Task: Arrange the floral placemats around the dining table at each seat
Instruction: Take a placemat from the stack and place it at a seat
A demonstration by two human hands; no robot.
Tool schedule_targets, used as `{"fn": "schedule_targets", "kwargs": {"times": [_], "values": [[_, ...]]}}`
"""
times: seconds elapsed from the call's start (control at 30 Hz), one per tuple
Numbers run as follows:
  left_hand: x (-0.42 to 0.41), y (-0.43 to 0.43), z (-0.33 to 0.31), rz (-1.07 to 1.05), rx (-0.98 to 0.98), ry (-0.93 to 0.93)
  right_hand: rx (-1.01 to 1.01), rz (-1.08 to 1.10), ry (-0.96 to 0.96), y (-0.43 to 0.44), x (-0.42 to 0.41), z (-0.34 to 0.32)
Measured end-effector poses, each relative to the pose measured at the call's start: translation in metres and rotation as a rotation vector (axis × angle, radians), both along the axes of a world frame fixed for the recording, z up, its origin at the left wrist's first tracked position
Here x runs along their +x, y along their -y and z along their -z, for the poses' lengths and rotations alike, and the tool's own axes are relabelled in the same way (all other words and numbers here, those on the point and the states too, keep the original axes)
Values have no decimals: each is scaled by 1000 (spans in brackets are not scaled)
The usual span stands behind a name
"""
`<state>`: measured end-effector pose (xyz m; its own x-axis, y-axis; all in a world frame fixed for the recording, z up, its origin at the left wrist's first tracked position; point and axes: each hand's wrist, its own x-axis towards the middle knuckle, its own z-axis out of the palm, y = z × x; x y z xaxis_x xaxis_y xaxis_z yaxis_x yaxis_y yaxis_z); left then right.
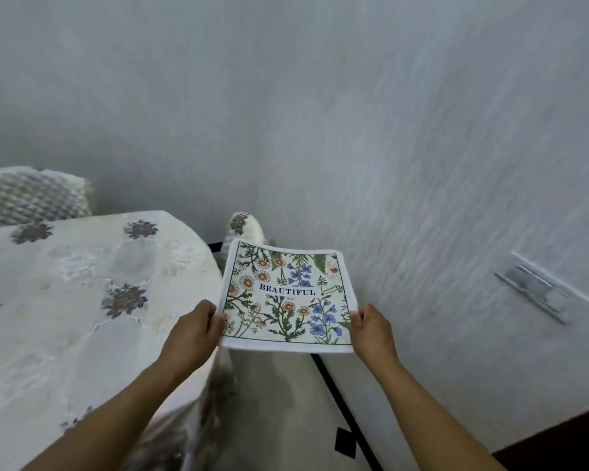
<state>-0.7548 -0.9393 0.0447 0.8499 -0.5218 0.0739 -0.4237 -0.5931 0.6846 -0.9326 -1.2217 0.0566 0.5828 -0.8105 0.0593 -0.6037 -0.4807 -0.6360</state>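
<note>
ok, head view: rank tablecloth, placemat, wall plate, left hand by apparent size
1. tablecloth
2. placemat
3. left hand and wall plate: look similar, and the hand is nearer the camera, so unranked.

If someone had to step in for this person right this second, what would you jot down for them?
Left hand grips the left edge of the floral placemat; right hand grips its right edge.
The placemat is in the air, printed side up, between the dining table on the left and the wall.
Done: no placemat shows on the visible part of the table.
Left: lay this one at a seat, then do the other seats.
</note>
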Motion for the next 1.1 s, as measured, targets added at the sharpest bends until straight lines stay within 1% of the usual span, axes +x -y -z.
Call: {"fn": "schedule_targets", "kwargs": {"times": [0.13, 0.3, 0.4, 0.5, 0.6, 0.7, 0.87, 0.97, 1.1], "values": [[41, 17, -2, -66, -1, -1, -7, -63, -17, 30, 65, 1], [91, 19, 1, -231, 21, 16, -5, -186, -32, 49, 162, 8], [115, 21, 8, -352, 38, 26, 40, -338, -43, 62, 224, 16], [137, 29, 11, -450, 45, 56, -18, -472, -48, 77, 289, 22], [156, 44, 16, -589, 29, 82, 19, -631, -17, 94, 358, 30], [163, 59, 19, -729, 36, 75, 1, -785, -20, 102, 422, 33], [168, 78, 17, -944, -2, 53, -65, -1042, -40, 86, 510, 31], [177, 76, 20, -1077, -10, 34, -87, -1145, -79, 60, 550, 31], [194, 68, 38, -1192, -41, -15, -71, -1275, -59, 28, 591, 39]]}}
